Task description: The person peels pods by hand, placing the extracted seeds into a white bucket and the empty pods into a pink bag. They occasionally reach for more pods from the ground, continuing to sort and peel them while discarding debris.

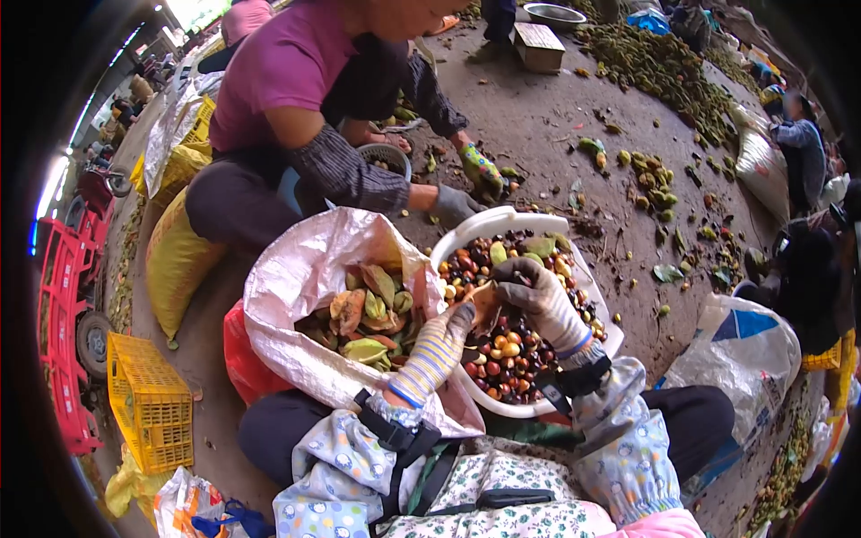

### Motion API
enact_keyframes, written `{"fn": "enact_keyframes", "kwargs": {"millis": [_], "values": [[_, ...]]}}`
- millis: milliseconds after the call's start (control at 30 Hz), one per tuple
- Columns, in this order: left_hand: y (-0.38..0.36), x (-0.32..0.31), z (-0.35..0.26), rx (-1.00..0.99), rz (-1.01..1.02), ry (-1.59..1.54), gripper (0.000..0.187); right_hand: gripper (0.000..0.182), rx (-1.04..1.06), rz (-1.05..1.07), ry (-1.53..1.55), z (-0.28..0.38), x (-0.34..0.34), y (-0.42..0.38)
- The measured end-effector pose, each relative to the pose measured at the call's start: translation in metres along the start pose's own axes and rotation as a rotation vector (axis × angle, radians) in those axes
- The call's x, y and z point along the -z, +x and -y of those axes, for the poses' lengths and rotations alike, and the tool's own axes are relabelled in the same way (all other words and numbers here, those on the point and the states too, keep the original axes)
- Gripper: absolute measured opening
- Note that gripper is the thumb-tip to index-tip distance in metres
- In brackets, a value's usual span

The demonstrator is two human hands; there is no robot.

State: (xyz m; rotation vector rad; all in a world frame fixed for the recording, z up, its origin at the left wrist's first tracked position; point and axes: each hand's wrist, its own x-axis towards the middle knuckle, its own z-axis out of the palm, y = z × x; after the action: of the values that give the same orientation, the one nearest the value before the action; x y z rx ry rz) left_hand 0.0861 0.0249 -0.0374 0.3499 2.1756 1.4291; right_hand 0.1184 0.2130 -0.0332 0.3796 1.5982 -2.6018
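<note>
Above a white tub (459, 235) of red, brown and cream seeds, both my gloved hands hold one brownish-orange husk (484, 307). My left hand (441, 345), in a striped glove with grey fingertips, grips its left side. My right hand (544, 305), in a similar glove, pinches its upper right edge. Whether seeds are inside the husk cannot be made out. Left of the tub, touching it, an open whitish-pink sack (278, 278) holds green and brown husks (363, 314).
A person in a purple top (278, 81) crouches ahead, gloved hands near the tub's far edge. Yellow crate (148, 403) and yellow sack (179, 260) stand left. Pods (655, 184) lie scattered on the floor. A clear-white bag (735, 359) is at right, a metal box (538, 47) far ahead.
</note>
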Motion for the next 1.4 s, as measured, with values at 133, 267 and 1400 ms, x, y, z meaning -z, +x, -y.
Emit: {"fn": "enact_keyframes", "kwargs": {"millis": [133, 267, 1400], "values": [[-0.001, 0.009, 0.004, 0.032, 0.145, -0.16, 0.051, 0.045, 0.075, 0.142, -0.246, -0.003, 0.008, -0.001], [0.003, 0.018, 0.008, -0.116, -0.039, -0.34, 0.045, 0.053, 0.055, 0.178, -0.226, -0.019, 0.016, 0.005], [-0.011, 0.027, -0.003, -0.168, 0.088, -0.118, 0.05, 0.039, 0.0, -0.028, -0.141, 0.004, 0.033, 0.033]]}}
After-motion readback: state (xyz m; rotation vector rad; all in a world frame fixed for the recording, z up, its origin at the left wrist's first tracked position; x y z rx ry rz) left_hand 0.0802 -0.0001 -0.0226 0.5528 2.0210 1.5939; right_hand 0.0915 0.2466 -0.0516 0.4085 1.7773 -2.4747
